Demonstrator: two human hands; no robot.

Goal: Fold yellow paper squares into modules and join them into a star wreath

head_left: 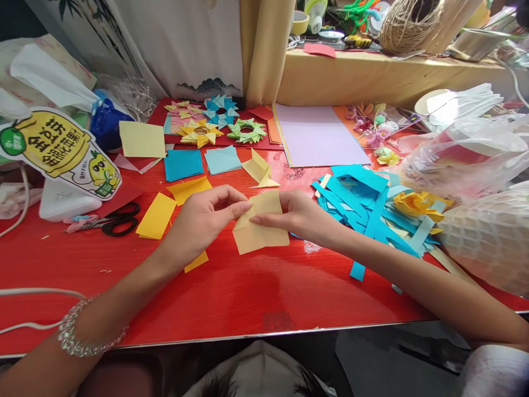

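A pale yellow sheet of paper (264, 234) with crease lines is held up over the red table. My left hand (215, 212) pinches its left edge between thumb and finger. On its right side, my right hand (291, 215) grips it with the thumb on the near face; its other fingers are behind the paper. Just beyond lies a folded pale yellow piece (260, 168). Beside my left hand are orange-yellow paper pieces (156, 216). Farther back rest a blue paper stack (183, 165) and a light blue stack (223, 160).
Black-handled scissors (119, 219) lie at the left. Folded paper rings, one of them green (247, 131), sit at the back near lilac sheets (316, 132). Blue paper strips (363, 204) pile up at the right, by plastic bags (487, 237). The red table's (231, 309) front edge is near me.
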